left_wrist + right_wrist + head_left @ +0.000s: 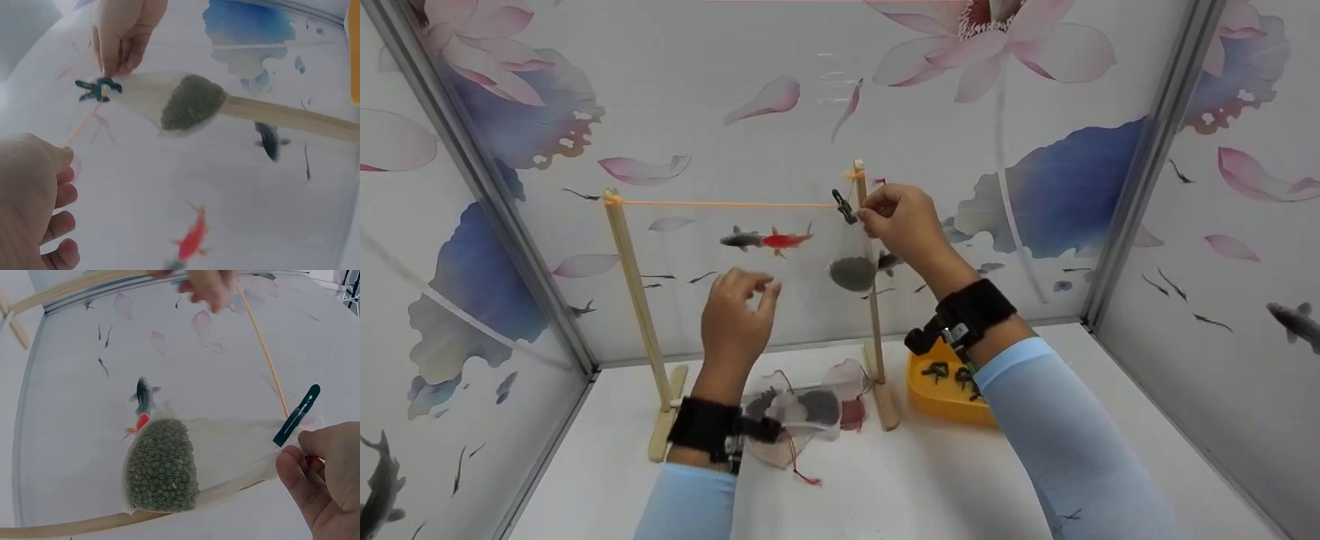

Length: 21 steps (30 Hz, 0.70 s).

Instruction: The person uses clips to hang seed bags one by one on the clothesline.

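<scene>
A white mesh drawstring bag (853,274) with small greenish grains at its bottom hangs near the right end of an orange cord (720,203). A dark green clothespin (296,417) sits across the bag's top at the cord. My right hand (904,221) pinches the bag's top edge between thumb and forefinger, right beside the clothespin; a bit of red shows at these fingers in the right wrist view. Lower and to the left, my left hand (735,322) is raised with loosely bent fingers and nothing in them. In the left wrist view its thumb overlaps the cord's line.
Two wooden posts (637,292) on feet hold the cord. Several filled mesh bags (817,409) lie on the white table (855,487) between them. At the right, a yellow tray (952,409) contains more green clothespins. Printed panels (697,45) enclose the table's back and sides.
</scene>
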Available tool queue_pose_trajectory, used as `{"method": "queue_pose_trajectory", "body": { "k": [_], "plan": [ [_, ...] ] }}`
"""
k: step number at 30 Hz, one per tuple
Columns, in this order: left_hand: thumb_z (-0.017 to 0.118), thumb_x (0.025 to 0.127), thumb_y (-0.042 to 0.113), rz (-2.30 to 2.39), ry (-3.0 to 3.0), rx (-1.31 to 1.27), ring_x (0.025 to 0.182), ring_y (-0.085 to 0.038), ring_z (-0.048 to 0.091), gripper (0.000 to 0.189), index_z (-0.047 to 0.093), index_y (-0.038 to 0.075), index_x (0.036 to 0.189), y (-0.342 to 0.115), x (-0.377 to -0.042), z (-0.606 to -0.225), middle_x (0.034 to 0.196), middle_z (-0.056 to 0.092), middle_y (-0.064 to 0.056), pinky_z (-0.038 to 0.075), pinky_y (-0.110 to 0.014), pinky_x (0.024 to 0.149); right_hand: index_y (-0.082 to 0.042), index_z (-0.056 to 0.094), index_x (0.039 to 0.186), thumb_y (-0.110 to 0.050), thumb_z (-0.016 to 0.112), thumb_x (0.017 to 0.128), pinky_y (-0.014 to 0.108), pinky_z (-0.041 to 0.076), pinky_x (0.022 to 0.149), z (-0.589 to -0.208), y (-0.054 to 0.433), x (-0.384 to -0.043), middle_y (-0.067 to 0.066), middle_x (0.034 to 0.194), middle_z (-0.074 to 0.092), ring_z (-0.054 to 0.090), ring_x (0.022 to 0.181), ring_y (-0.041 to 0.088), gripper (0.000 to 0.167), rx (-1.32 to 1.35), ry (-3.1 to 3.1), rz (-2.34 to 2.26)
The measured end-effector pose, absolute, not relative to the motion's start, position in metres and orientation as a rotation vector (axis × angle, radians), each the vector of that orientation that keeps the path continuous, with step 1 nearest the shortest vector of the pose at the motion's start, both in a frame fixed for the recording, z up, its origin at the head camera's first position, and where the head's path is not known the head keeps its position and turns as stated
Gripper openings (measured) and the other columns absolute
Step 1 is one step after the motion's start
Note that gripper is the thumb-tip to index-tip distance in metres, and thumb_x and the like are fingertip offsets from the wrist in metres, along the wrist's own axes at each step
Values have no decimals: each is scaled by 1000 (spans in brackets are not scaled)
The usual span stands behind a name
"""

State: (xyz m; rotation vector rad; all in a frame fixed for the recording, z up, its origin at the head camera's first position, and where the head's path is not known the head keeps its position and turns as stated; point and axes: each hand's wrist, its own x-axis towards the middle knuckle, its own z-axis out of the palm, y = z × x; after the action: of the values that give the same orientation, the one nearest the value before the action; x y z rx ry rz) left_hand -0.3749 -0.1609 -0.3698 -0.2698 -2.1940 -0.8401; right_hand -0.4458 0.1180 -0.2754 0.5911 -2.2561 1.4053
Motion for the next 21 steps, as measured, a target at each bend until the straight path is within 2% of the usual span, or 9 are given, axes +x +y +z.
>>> {"method": "queue_pose_trajectory", "body": {
  "k": [3,6,10,13,15,18,21],
  "plan": [
    [80,108,28,-853,-2334,-105,109,-35,71,23,85,8,117,-194,-364,-420,114,78,-12,61,-54,93,-3,75,128,-10,76,110,21,66,78,-284,125,-443,13,111,79,79,94,19,19,607,-2208,1434],
    [76,110,29,-867,-2502,71,120,-41,71,29,83,4,123,-229,-353,-467,124,76,-19,60,-60,100,-6,71,141,-12,73,111,21,63,74,-296,138,-436,13,113,79,81,92,22,31,526,-2182,1433],
    [74,109,25,-854,-2642,260,127,-54,67,36,79,-2,132,-270,-340,-520,134,70,-31,59,-67,98,-5,73,137,-19,70,111,27,58,69,-325,172,-428,15,109,81,81,86,26,29,327,-2283,1386],
    [77,105,22,-804,-2701,367,125,-59,64,41,76,-6,135,-290,-330,-546,135,67,-37,60,-69,90,-5,74,132,-25,68,113,35,61,79,-357,202,-425,19,115,80,80,93,29,29,191,-2515,1327],
    [79,104,19,-762,-2749,420,124,-59,62,45,73,-11,137,-299,-325,-558,134,64,-39,59,-68,86,-5,73,134,-29,68,115,43,63,90,-382,220,-424,22,126,77,78,105,34,32,102,-2704,1262],
    [82,101,18,-679,-2824,449,125,-59,60,50,70,-17,135,-307,-321,-567,132,62,-41,59,-68,87,-2,71,140,-32,69,114,56,62,105,-423,245,-426,27,143,71,73,123,42,39,-16,-2957,1173],
    [85,99,18,-618,-2879,451,123,-58,60,52,69,-21,130,-309,-321,-569,128,61,-41,60,-67,89,3,67,148,-28,70,113,61,59,111,-462,267,-426,31,153,65,68,133,46,47,-94,-3110,1085]
  ]
}}
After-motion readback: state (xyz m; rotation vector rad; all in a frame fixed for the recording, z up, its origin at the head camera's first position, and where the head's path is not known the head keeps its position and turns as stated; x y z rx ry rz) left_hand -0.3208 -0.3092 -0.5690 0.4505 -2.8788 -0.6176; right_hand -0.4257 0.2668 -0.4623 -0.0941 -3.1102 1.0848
